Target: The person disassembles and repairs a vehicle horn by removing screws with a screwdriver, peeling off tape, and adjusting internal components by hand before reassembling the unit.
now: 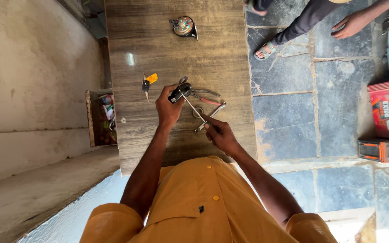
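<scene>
Nearest to me, my right hand (219, 132) has its fingers pinched shut on the near end of a thin, straight silver metal rod tool (193, 108) (could be a slim screwdriver, the grip end is hidden in my fist). The rod runs up and left to my left hand (168, 108), whose fingers are wrapped closed around a small black-and-chrome mechanical part (181, 90), held just above the wood-grain laminate bench (176, 49).

My read on handling: the part looks like solid metal and plastic, so stiff, small enough to be light, and probably a bit slick on the chrome. Holding it around the black body, like I am now, seems the safe spot, leaving the face toward the rod free. The rod is thin and rigid, so I'd guess it skates off easily if pushed at an angle; a grip close to the end gives control.

Lying on the bench just past my hands are a silver open-ended spanner (212, 114) and red-handled pliers (205, 98), both near the part. A bit left sits a key with a yellow tag (148, 82). At the far end of the bench rests a round metal horn-like disc (184, 26). Off to the right, over the stone floor (289, 112), is another person's hand (352, 24) and sandalled foot (264, 49).
</scene>
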